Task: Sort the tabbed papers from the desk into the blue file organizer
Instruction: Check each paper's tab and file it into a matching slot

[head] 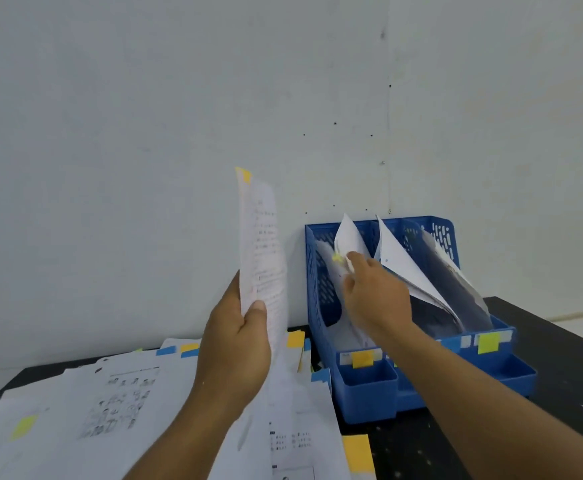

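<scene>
Your left hand (236, 344) pinched the sheet (262, 251) at its lower edge, thumb on the near face, fingers wrapped behind. It stood near upright, left of the organizer (321, 271), with a yellow tab (243, 174) at the top corner. Thin printed paper: light, floppy, likely to bow or crease when held at one edge only, so a grip lower-middle with a slight curl looked safest.

Your right hand (375, 296) was inside the leftmost slot, fingers closed on the filed sheets (347, 237) there; whether it was parting them or just steadying them, I couldn't tell. The papers in the slots to the right leaned rightward, edges fanned.

The organizer was rigid blue plastic with perforated walls and small front bins. Slot labels (363, 359) were yellow sticky tabs.

The pile (117, 393) lay loose and overlapped on the black desk (560, 358), near and left, with yellow and blue tabs poking out. Slick sheets, so I'd expect them to slide off each other easily.
</scene>
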